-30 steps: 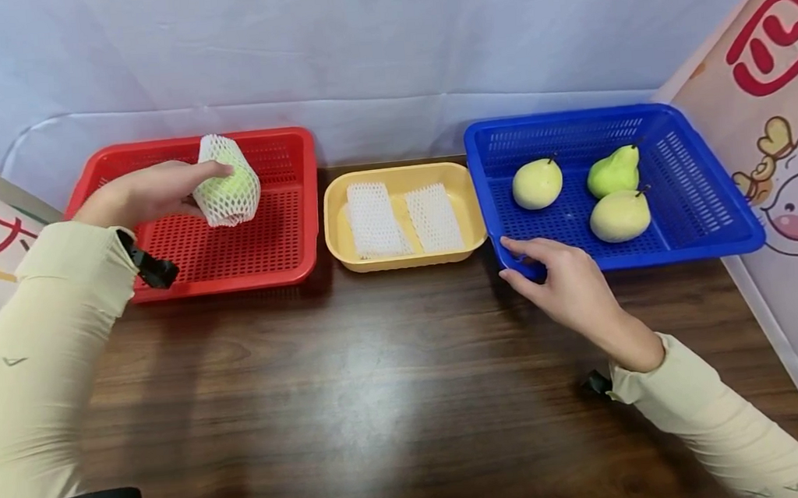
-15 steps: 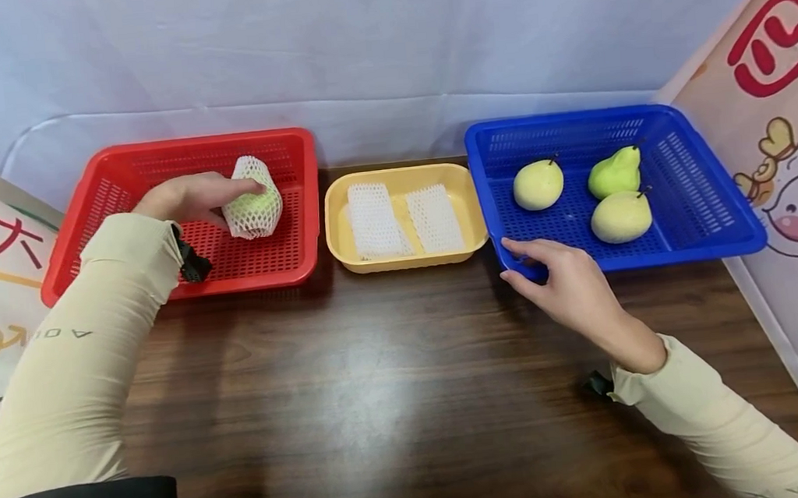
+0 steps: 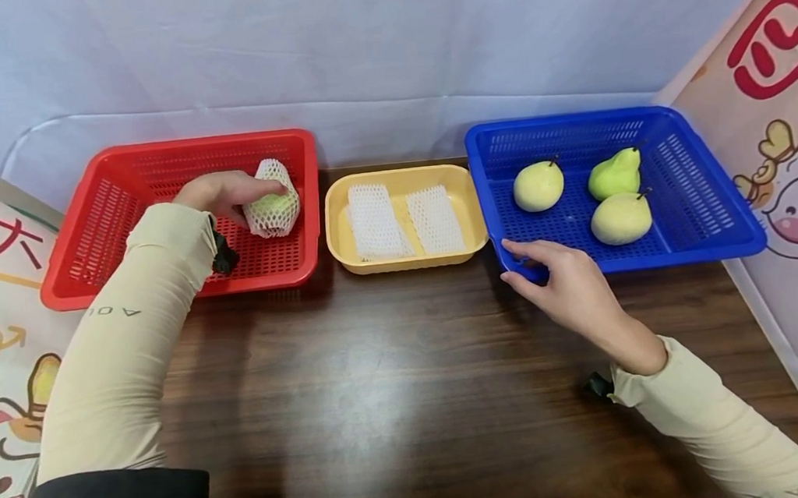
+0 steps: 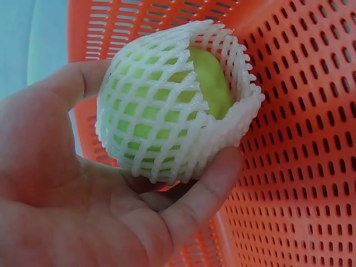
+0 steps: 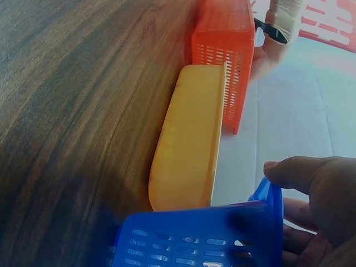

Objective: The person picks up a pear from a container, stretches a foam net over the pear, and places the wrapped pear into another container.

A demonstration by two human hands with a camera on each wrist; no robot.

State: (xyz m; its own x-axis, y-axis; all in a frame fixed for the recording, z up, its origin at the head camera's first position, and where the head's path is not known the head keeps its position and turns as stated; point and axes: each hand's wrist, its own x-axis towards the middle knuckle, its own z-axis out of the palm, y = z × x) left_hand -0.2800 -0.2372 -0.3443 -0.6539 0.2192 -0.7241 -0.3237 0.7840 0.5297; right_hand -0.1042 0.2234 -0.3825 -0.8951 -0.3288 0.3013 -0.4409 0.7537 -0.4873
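Note:
My left hand [image 3: 229, 193] holds a green pear [image 4: 214, 83] wrapped in a white foam net sleeve [image 4: 150, 111], inside the right part of the red basket [image 3: 184, 289]. In the left wrist view, the thumb and fingers curl round the sleeve, and bare green skin shows at its open end. My right hand [image 3: 570, 282] grips the near left corner of the blue basket [image 3: 688, 257]. In the right wrist view, its thumb lies over the blue rim and its fingers are on the other side. Within the blue basket lie two pale yellow pears [image 3: 538, 186] and one green pear [image 3: 614, 175].
Between the baskets stands a yellow tray [image 3: 407, 263] with flat white foam net sleeves [image 3: 435, 219] in it. All three containers are on a dark wooden table [image 3: 381, 375]. Behind them hangs a pale cloth [image 3: 384, 62], and printed panels [image 3: 794, 171] flank the sides.
The left hand has moved right and slightly lower within the red basket, carrying the sleeved pear. My right hand has kept its place on the blue rim.

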